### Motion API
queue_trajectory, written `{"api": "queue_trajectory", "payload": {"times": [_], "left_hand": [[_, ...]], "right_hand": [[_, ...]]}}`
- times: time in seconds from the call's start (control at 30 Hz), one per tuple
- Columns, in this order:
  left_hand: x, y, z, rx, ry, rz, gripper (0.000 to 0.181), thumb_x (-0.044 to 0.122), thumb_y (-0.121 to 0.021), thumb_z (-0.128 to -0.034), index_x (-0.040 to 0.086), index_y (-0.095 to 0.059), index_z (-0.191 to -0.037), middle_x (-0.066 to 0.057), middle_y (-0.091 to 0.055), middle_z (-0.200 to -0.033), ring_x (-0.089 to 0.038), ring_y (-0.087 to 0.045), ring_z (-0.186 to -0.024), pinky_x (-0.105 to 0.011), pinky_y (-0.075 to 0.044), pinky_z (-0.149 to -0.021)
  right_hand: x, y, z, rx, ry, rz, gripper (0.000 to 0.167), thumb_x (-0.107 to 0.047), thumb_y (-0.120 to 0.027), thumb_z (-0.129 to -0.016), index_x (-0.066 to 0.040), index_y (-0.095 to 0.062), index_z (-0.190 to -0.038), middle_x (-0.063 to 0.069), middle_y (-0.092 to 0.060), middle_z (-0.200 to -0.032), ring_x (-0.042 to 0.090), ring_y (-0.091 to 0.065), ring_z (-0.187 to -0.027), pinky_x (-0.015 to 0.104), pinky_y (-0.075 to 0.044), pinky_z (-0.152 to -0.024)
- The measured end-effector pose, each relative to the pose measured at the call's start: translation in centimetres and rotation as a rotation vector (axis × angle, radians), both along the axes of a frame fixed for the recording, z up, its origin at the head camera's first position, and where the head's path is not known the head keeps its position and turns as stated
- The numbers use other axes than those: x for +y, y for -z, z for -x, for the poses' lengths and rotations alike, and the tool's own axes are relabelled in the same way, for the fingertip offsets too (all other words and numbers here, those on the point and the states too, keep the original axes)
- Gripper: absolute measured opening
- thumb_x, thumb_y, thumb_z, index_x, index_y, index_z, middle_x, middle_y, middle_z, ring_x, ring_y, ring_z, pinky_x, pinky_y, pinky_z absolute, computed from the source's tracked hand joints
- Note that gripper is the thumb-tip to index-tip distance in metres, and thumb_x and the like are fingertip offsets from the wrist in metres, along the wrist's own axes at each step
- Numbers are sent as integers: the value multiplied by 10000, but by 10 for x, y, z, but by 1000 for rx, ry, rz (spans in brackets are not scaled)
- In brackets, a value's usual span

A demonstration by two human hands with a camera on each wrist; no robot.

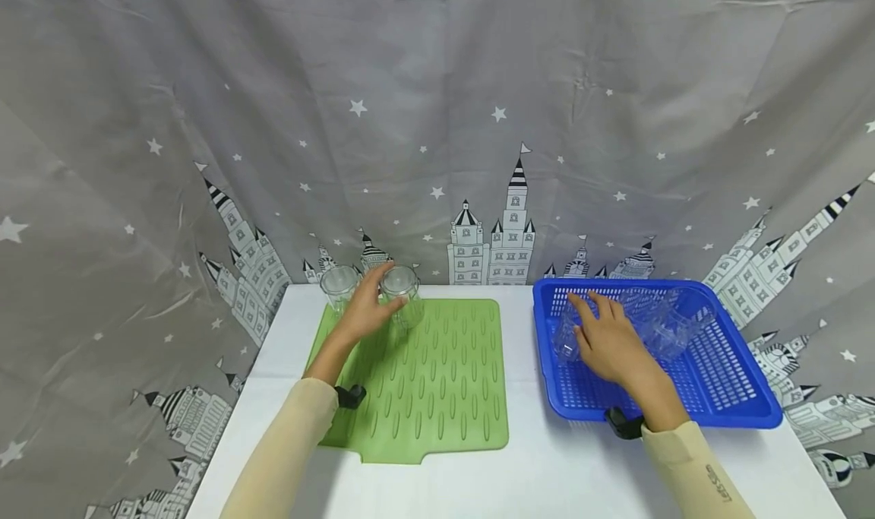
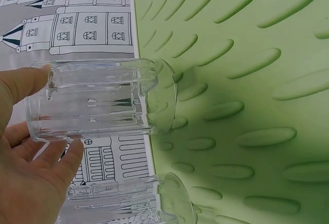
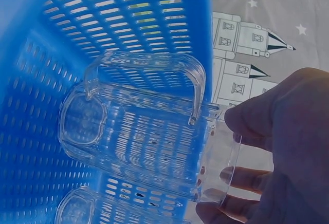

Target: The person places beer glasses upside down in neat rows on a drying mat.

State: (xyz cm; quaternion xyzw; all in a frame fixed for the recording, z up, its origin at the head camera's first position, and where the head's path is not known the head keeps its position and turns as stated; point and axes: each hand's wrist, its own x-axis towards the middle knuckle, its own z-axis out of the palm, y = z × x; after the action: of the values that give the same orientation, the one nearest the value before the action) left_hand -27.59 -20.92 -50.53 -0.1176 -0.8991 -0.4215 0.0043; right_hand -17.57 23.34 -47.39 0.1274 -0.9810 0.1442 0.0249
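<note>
Grey Curtain, White Tabletop: Glassware Held at Both Ends

A grey curtain printed with stars and castles closes off the far side. Before it stands a white tabletop, its near edge outside the head view. A green ribbed mat lies on the left, a blue basket on the right.

Left hand: fingers grasp the upper end of a clear glass at the far left part of the mat, thumb on one side, the others opposite. Whether its lower end touches the mat cannot be confirmed. A second glass is just to the left, partly hidden by the hand and cut off in the left wrist view.

Right hand: fingers grasp the rim end of a clear handled mug in the left part of the basket. The hand covers part of this mug in the head view. Its handle and base are plain in the right wrist view, where a neighbouring mug is cut off by the frame.

Further glassware lies to the right in the basket; outlines overlap against the blue mesh, and no reliable count is possible. Both sleeves run out of frame.
</note>
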Motion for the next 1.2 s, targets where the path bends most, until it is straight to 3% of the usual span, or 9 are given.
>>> {"api": "queue_trajectory", "payload": {"times": [0.3, 0.5, 0.6, 0.73, 0.87, 1.03, 1.2], "left_hand": [[-3, 1, -9, 5, -17, -16, 879, 284, -767, -996, 182, -268, -1712, -186, -257, -1781, -462, -291, -1627, -726, -290, -1294], [-7, 4, -20, 18, -46, -30, 957, 395, -770, -994, 179, -199, -1732, -199, -197, -1796, -452, -274, -1639, -653, -348, -1298], [-9, 4, -28, 25, -61, -39, 980, 424, -774, -989, 204, -181, -1737, -203, -188, -1797, -467, -305, -1622, -679, -350, -1286], [-8, 1, -43, 33, -68, -43, 989, 433, -779, -985, 268, -163, -1741, -198, -162, -1806, -522, -395, -1554, -737, -374, -1238], [-9, -2, -62, 66, -63, -70, 936, 374, -784, -993, 278, -215, -1730, -176, -195, -1799, -519, -457, -1510, -675, -427, -1235], [-16, -1, -87, 143, -75, -80, 863, 267, -803, -984, 171, -322, -1695, -210, -309, -1743, -483, -476, -1506, -627, -431, -1252], [-31, 4, -111, 148, -104, -58, 818, 211, -801, -983, 88, -364, -1664, -212, -361, -1712, -439, -397, -1566, -614, -426, -1262]], "right_hand": [[-2, 0, 0, -19, 2, 11, 539, -164, -495, -1116, -72, -396, -1637, 381, -365, -1625, 616, -343, -1499, 784, -360, -1207], [-3, 0, 0, -20, 1, 14, 540, -167, -494, -1115, -72, -394, -1637, 384, -361, -1630, 621, -340, -1499, 785, -355, -1209], [-2, 0, 0, -16, 0, 7, 542, -170, -497, -1113, -69, -394, -1636, 388, -363, -1627, 628, -344, -1493, 788, -358, -1206], [-1, 0, -1, -16, -1, -2, 541, -177, -494, -1114, -63, -395, -1634, 391, -365, -1624, 628, -344, -1491, 782, -357, -1210], [0, 0, -1, -11, 1, 0, 541, -173, -494, -1110, -57, -400, -1629, 393, -371, -1618, 626, -347, -1488, 782, -353, -1213], [0, 1, 1, -10, 2, 2, 544, -174, -490, -1108, -54, -399, -1631, 394, -371, -1613, 627, -350, -1484, 783, -352, -1212], [1, 0, 1, -26, 5, 3, 551, -184, -488, -1112, -65, -390, -1641, 389, -362, -1623, 622, -340, -1491, 787, -349, -1213]]}}
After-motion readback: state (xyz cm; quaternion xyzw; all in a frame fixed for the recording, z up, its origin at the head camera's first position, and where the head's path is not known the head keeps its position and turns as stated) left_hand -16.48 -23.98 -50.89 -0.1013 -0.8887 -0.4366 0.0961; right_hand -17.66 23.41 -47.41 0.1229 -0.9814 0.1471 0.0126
